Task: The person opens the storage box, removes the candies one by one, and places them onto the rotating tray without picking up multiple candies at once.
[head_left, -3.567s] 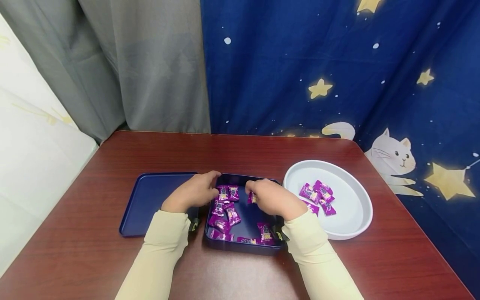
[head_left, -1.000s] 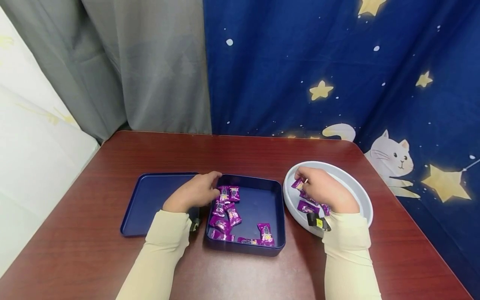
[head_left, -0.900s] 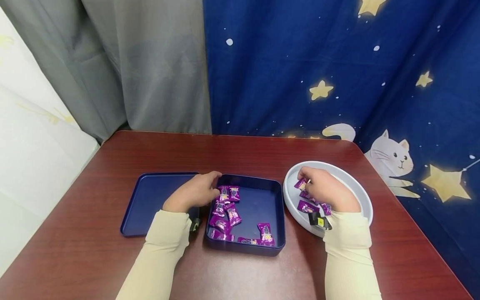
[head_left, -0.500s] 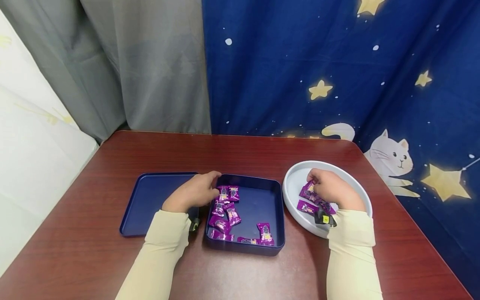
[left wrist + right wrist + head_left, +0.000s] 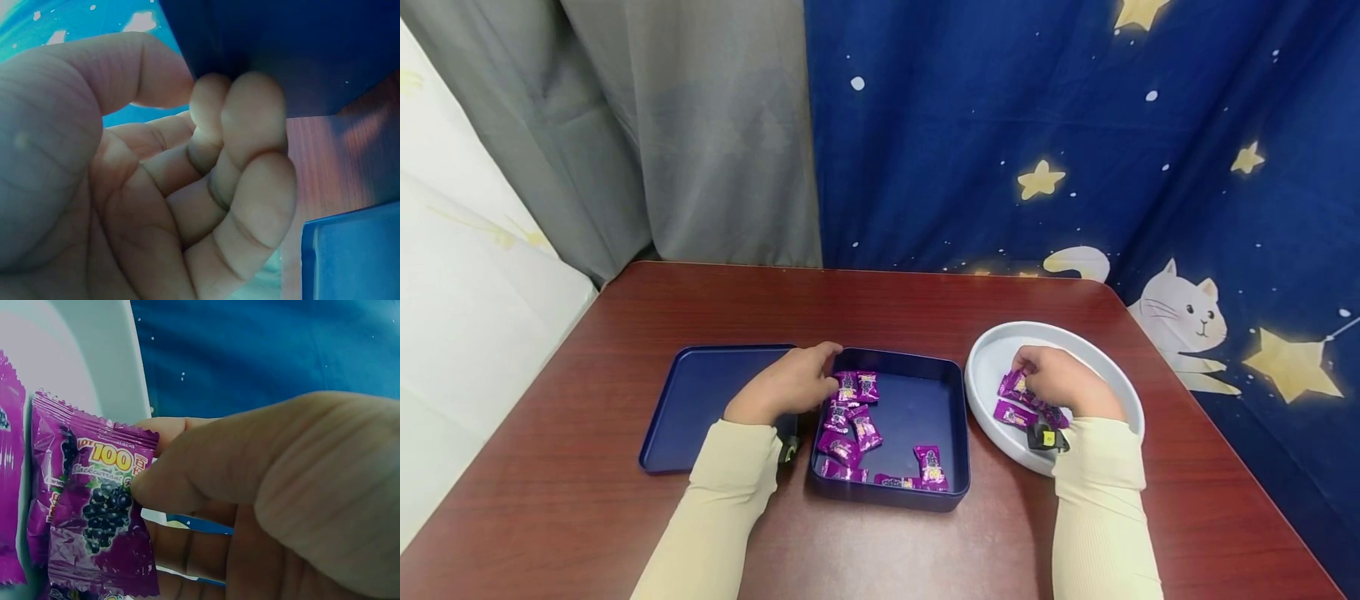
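My left hand [image 5: 786, 385] grips the left wall of a dark blue box [image 5: 917, 400], the thumb and curled fingertips meeting at its wall [image 5: 281, 50] in the left wrist view. Several purple-wrapped candies [image 5: 865, 429] lie in the box, mostly along its left side. Over the round white plate [image 5: 992, 354], my right hand [image 5: 1063, 379] pinches a blackcurrant candy [image 5: 103, 506] between thumb and index finger. More candies [image 5: 1015, 414] lie on the plate under and beside that hand, partly hidden by it and the wrist strap.
A flat dark blue lid [image 5: 718, 408] lies left of the box, partly behind my left forearm. The plate stands close against the box's right side. Curtains [image 5: 925, 167] hang behind the far edge of the brown table [image 5: 880, 308].
My right hand has gone from inside the box, where it held a candy, rightward to the plate. Over the last second it shifted slightly right among the candies. The left hand stayed put.
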`<state>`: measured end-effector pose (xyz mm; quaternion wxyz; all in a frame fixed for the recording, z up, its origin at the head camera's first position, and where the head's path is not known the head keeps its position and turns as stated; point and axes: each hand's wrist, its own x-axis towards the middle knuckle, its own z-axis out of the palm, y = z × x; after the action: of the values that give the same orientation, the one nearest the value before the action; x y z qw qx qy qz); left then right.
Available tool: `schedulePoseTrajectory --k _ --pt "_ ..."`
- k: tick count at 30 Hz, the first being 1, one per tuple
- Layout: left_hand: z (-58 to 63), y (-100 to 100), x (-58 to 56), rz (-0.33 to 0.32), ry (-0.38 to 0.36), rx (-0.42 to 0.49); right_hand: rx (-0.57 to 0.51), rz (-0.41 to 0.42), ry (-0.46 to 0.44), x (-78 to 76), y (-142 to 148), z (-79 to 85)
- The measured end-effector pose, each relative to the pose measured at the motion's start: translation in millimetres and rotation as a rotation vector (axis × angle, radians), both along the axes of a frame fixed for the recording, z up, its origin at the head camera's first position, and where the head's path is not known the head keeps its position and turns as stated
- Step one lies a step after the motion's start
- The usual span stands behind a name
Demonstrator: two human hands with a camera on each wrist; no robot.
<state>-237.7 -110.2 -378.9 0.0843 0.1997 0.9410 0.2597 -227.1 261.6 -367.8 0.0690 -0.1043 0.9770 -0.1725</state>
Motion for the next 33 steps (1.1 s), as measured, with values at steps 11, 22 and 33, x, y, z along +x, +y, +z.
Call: schedulePoseTrajectory --k 11,22,33 --pt "1.6 -0.1 2.9 0.008 -0.008 0.0 0.005 -0.013 -0.076 1.4 3.2 0.1" --pt "2.5 -0.1 5.1 0.009 -0.007 0.002 -0.013 -0.004 -0.08 1.7 6.7 -0.7" --pt "3.9 -0.2 7.4 0.015 -0.017 0.011 -0.019 0.013 -0.026 6.3 4.5 9.5"
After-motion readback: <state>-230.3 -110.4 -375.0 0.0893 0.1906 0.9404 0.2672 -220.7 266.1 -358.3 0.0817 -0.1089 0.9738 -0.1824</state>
